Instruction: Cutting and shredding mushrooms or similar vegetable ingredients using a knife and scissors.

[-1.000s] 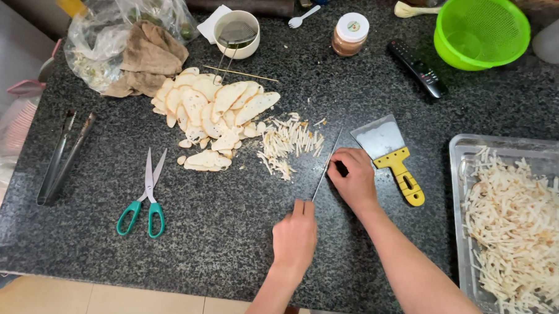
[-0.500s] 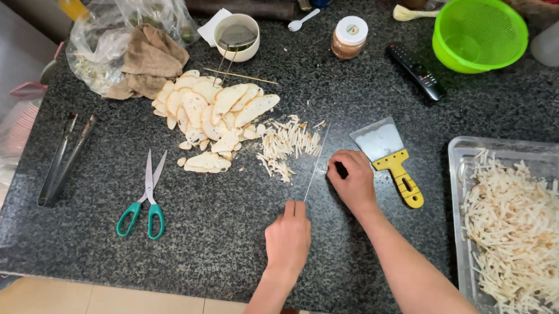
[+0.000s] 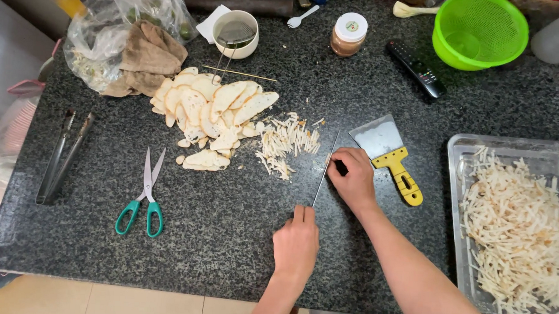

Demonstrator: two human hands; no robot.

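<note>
My left hand is closed around the handle of a long knife, whose blade stands edge-down on the dark speckled stone counter and runs away from me towards the far side. My right hand rests at the right side of the blade near its middle, fingers curled and bunched against the steel, holding nothing of its own that I can make out. Just left of the knife tip lies a small heap of pale cut strips, and beyond it a larger pile of flat cream-coloured slices, overlapping one another. Just right of my right hand lies a metal scraper with a yellow handle, flat on the counter, its handle passing close by my knuckles. At the right edge sits a metal tray full of the same pale strips. Well to the left lie green-handled scissors, blades pointing away from me, and dark tongs near the counter's left edge. Along the far side I see a clear plastic bag with a brown cloth on it, a white cup with a small strainer, a lidded jar, a black remote control and a green colander.
</note>
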